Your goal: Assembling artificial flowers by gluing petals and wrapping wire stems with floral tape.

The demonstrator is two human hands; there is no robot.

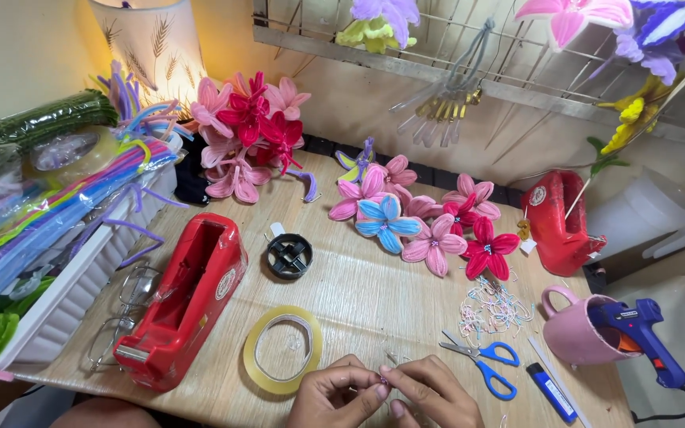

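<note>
At the near edge of the wooden table, my left hand and my right hand meet fingertip to fingertip. Together they pinch a tiny pinkish piece between thumbs and forefingers; its exact kind is too small to tell. A roll of clear tape lies just left of my left hand. Blue-handled scissors lie just right of my right hand.
A red tape dispenser and glasses sit at left, beside a tray of pipe cleaners. Pipe-cleaner flowers fill the middle and back. A black spool core, cut scraps, a pink mug holding a blue glue gun, a blue cutter.
</note>
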